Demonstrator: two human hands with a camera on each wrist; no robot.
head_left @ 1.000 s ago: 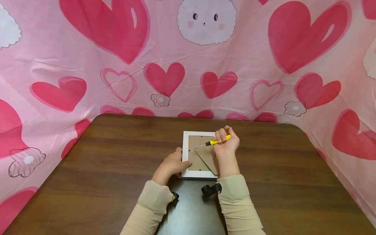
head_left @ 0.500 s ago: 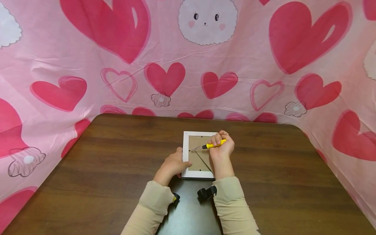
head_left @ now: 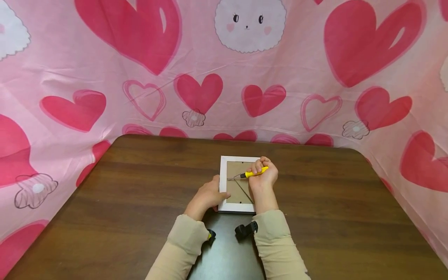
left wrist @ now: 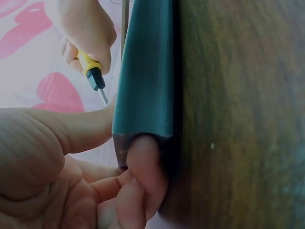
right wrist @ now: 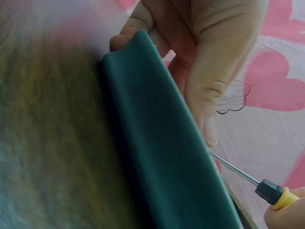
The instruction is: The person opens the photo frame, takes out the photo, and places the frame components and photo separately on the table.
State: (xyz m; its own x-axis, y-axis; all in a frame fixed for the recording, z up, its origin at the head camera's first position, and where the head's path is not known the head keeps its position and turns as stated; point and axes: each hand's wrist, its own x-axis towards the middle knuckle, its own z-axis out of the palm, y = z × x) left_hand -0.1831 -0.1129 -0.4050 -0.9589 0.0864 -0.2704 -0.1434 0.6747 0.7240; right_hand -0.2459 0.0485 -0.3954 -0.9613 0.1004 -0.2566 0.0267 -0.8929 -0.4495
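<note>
A picture frame lies face down on the table, with a white border and a brown backing board. My left hand grips its left side, thumb over the border and fingers against the side and beneath, as the left wrist view shows. In my right hand is a yellow screwdriver with a black collar, fingers curled round the handle. Its thin metal shaft slants left, the tip at the backing's left edge. From the right wrist, the frame's dark moulded side hides that tip. A dark diagonal edge crosses the backing.
The brown wooden table extends around the frame on all sides. A pink curtain printed with hearts hangs behind and beside it. Black wrist cameras sit at both cuffs, close to the frame's near edge.
My right hand has moved left and slightly down with the screwdriver, bringing its tip to the backing's left edge. The left hand keeps its grip on the frame.
</note>
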